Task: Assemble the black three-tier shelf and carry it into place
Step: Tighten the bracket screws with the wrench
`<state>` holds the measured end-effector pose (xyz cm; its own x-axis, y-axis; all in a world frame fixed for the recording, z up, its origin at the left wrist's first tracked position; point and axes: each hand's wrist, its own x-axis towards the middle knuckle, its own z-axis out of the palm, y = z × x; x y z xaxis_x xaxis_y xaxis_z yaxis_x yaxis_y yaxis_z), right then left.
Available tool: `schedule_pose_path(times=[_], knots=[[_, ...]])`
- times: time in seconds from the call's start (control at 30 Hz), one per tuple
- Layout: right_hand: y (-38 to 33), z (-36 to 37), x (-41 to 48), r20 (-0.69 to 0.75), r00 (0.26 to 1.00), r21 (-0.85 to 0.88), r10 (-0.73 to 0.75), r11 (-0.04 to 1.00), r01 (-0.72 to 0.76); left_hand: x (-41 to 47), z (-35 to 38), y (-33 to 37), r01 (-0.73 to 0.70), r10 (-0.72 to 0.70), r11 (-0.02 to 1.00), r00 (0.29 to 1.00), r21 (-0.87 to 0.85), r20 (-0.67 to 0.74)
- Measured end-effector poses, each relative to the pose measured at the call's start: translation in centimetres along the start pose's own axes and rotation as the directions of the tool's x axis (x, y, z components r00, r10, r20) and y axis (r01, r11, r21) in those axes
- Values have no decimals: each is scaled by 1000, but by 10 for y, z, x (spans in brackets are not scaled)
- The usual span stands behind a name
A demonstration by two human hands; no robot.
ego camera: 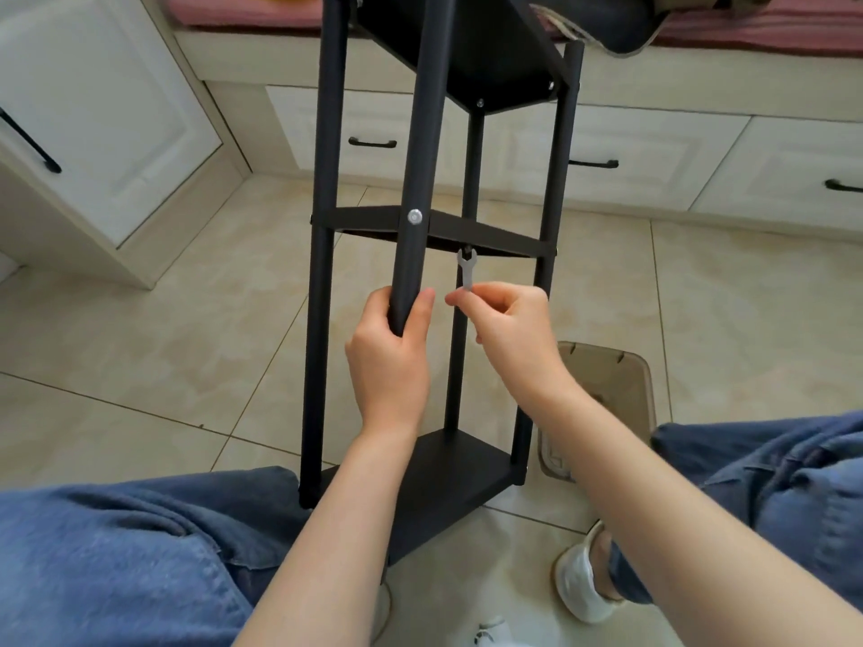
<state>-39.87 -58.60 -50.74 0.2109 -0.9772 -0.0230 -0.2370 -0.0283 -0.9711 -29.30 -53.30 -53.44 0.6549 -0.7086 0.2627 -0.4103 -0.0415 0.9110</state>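
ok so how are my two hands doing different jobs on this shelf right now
The left hand wraps its whole palm and fingers around a black post, gripping it firmly. The right hand only pinches the end of a small silver wrench between fingertips, its head up at the middle shelf. The left hand touches the frame directly; the right reaches it only through the tool. Both are bare and raised at about the same height.

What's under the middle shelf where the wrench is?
The right hand holds a small silver wrench with its open end up against the underside of the middle shelf, on a dark fastener there. The fastener's type is hidden by the wrench head and shadow.
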Motion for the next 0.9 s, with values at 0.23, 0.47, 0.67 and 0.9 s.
schedule_pose_path(times=[0.23, 0.47, 0.67, 0.9], knots=[[6, 17, 7, 76, 997, -7, 27, 1000, -27, -4, 3, 4, -29, 29, 1000, 1000, -8, -9], [-2, 20, 23, 154, 984, 17, 90, 995, -94, -3, -4, 2, -23, 23, 999, 1000, -32, 7], [-10, 23, 33, 166, 983, 37, 78, 996, -85, -3, -8, 0, -4, 5, 999, 1000, -36, 21], [-14, 22, 33, 189, 979, 31, 73, 996, -80, -2, -10, -1, -19, 19, 1000, 1000, -24, 20]])
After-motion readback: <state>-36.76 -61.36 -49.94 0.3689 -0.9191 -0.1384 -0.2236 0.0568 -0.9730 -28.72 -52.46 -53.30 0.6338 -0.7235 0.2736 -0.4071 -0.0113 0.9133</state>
